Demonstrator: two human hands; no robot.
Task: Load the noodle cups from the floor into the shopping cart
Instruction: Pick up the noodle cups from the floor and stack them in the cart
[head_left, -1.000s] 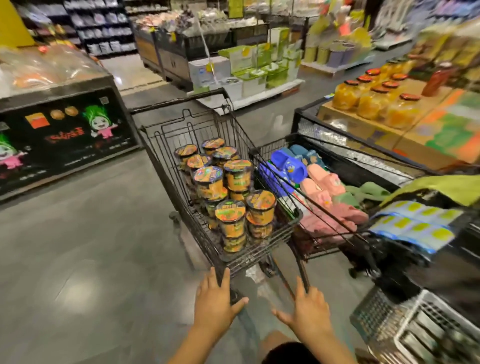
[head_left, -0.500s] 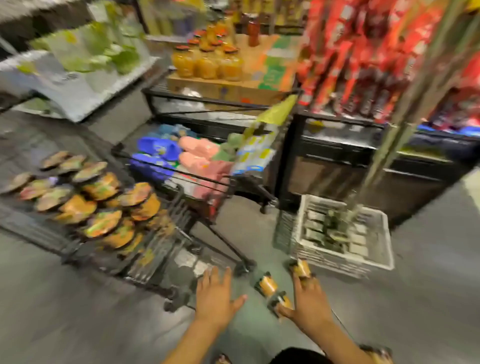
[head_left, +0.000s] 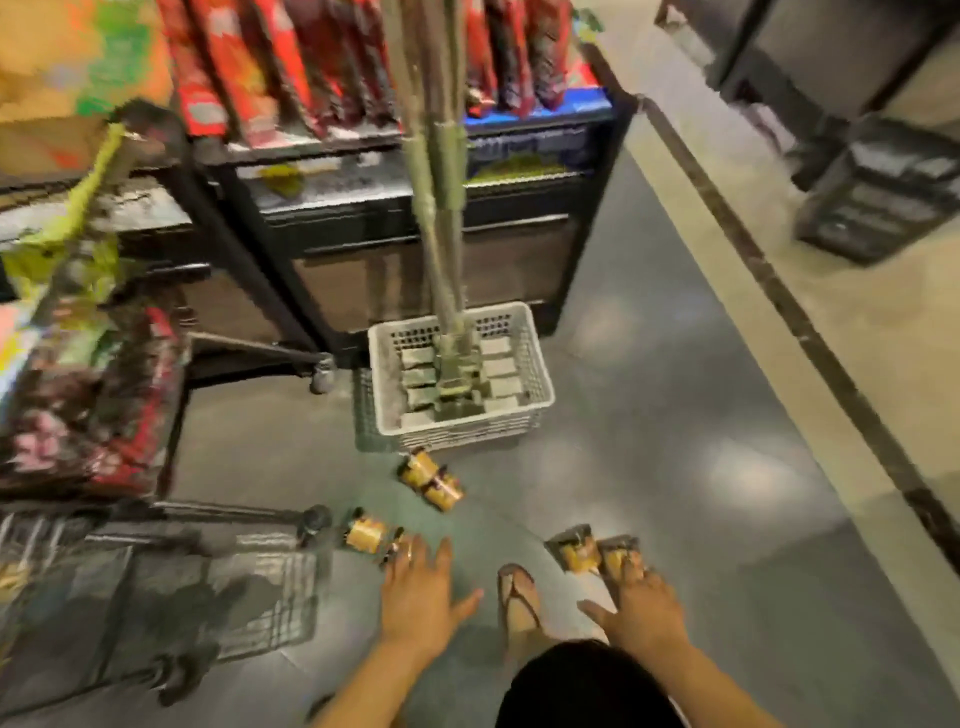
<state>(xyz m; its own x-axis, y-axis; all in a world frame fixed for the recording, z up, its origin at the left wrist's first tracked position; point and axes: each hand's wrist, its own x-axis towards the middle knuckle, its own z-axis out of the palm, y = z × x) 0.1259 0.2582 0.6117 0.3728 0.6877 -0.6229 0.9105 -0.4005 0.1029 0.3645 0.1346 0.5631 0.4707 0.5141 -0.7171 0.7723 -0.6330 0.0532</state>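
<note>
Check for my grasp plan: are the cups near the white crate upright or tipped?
Tipped: both noodle cups lie on their sides, orange walls facing up.

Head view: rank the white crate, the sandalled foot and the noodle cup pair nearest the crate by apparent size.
1. White crate, clearly largest.
2. Sandalled foot and noodle cup pair look about alike; the foot is nearer the camera, so I leave them unranked.

readable text: none | noodle cups (head_left: 431, 480): labels blurred | red shelf packs (head_left: 228, 67): print blurred
</note>
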